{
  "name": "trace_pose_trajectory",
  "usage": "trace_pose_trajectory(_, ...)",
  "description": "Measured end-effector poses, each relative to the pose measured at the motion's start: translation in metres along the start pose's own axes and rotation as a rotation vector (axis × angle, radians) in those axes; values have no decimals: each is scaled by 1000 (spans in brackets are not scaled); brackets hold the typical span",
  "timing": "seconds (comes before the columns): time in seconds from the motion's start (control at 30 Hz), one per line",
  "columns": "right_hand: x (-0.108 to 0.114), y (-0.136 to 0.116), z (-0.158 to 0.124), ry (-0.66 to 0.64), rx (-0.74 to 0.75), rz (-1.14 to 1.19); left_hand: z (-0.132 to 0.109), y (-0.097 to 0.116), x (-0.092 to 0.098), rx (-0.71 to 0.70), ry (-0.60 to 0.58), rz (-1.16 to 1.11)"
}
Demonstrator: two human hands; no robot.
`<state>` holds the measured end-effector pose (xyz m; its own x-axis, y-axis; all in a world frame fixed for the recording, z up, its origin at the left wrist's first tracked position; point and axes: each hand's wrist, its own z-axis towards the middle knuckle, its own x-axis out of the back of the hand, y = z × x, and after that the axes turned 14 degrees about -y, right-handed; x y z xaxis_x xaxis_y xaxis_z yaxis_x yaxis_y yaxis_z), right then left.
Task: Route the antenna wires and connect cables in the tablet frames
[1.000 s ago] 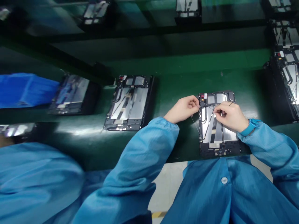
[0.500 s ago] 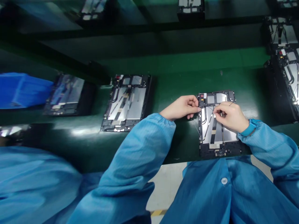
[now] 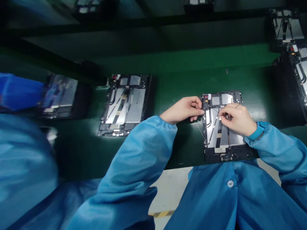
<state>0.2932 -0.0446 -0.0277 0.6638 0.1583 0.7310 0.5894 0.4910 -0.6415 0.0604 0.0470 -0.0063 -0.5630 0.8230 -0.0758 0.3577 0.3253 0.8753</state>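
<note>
Green tabletop point(image 3: 182, 80), glossy. Open tablet point(image 3: 222, 134) lies flat on it with its back cover off and silver plates and black cables showing. It sits at the tabletop's near edge, straight in front of the person. The long axis runs away from the person. The small metal shields are at the far end, and the port end points at the person's blue coat.

Left hand point(image 3: 184, 110): curled almost closed, thumb and fingertips pinched on the open tablet's far-left edge. Right hand point(image 3: 236, 118): over the far half of the open tablet, fingers drawn together and pinching a thin wire point(image 3: 238, 104), which pokes out past the knuckles toward the far-right corner. A blue wristband point(image 3: 257, 131) shows at the right cuff.

Left of the open tablet and well apart lies a second opened tablet point(image 3: 126, 105), its axis much the same. Further left are a third one point(image 3: 59, 95), blurred, and a blue bin point(image 3: 16, 91). More opened tablets point(image 3: 299, 64) lie to the right, cut by the frame.

Against a second ago, both hands keep the same grips on the same spots. The second tablet sits a little further left of the open tablet. Another person's blurred blue sleeve point(image 3: 24, 166) now fills more of the left side.
</note>
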Motion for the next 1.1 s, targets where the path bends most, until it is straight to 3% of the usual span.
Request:
trace_pose_trajectory(0.27,0,-1,0,-24,-45,9,1,-11,-24,-44,191,-228)
trace_pose_trajectory(0.37,1,-1,-1,-17,-26,-3,0,-10,-30,-10,252,-189)
trace_pose_trajectory(0.53,1,1,0,-20,-50,0,-2,7,-20,15,326,372)
trace_pose_trajectory(0.63,1,2,1,-35,-49,-12,2,26,-11,19,260,786)
trace_pose_trajectory(0.73,1,4,1,-58,-65,-25,11,45,-6,50,147,1058)
trace_pose_trajectory(0.93,1,5,2,-63,-66,4,24,72,-8,182,-46,1234)
trace_pose_trajectory(1.1,15,6,-2,68,-111,58,21,76,-17,237,-9,1367)
